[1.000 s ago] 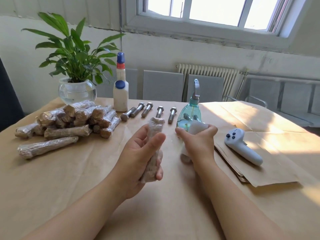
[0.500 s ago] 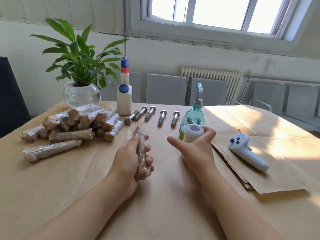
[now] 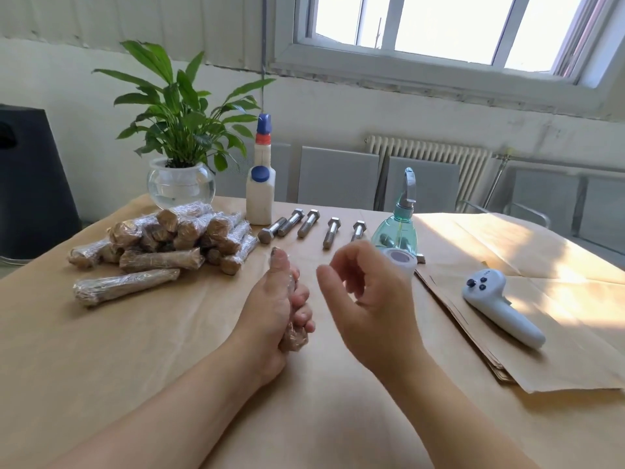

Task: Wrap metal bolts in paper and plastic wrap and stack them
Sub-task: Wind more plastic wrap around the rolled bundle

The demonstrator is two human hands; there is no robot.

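My left hand (image 3: 275, 309) grips a bolt wrapped in brown paper and plastic wrap (image 3: 293, 338), held nearly upright just above the table. My right hand (image 3: 365, 296) hovers beside it with fingers curled apart and nothing in them. Right behind that hand stands a small roll of plastic wrap (image 3: 400, 260). A heap of wrapped bolts (image 3: 176, 238) lies at the left, with one more wrapped bolt (image 3: 125, 286) in front of it. Several bare metal bolts (image 3: 306, 225) lie in a row at the back. A stack of brown paper sheets (image 3: 527, 360) lies at the right.
A white controller (image 3: 497, 306) rests on the paper stack. A teal pump bottle (image 3: 397, 228), a white glue bottle (image 3: 259, 194) and a potted plant in a glass bowl (image 3: 181, 177) stand along the back. Brown paper covers the table (image 3: 135, 350). Grey chairs stand behind it.
My right hand let go of the plastic wrap roll, which now stands on the table, and drew back toward the left hand. The left hand lowered the wrapped bolt slightly.
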